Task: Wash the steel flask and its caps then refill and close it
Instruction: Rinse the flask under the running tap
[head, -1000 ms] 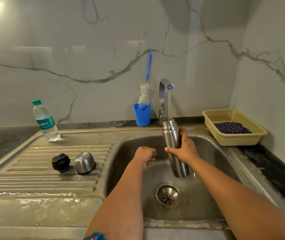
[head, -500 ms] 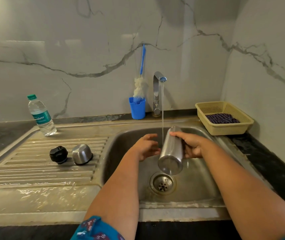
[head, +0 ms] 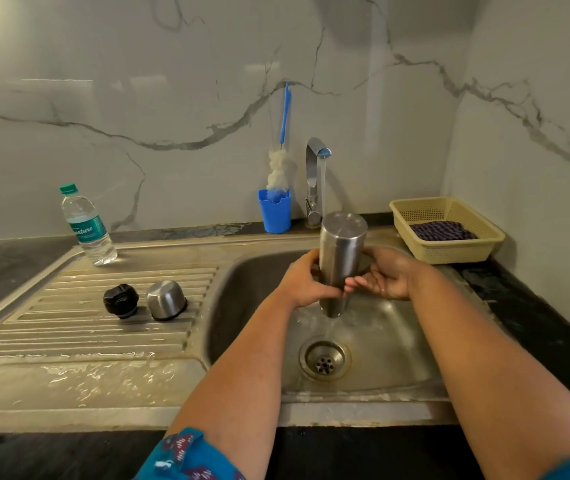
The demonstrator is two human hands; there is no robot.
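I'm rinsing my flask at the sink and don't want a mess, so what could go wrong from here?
1. The steel flask is upside down and wet, with the left hand gripping it and the right hand only cupping it; it could slip into the sink.
2. The tap runs onto the flask's base, so water may splash out.
3. The black cap and steel cap sit loose on the sloped drainboard and could be knocked.

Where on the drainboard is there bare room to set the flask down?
Free: the ribbed steel drainboard left of the black inner cap, and the wet flat strip in front. Crowded: the black cap and domed steel cap side by side; the clear plastic water bottle fills the back corner.
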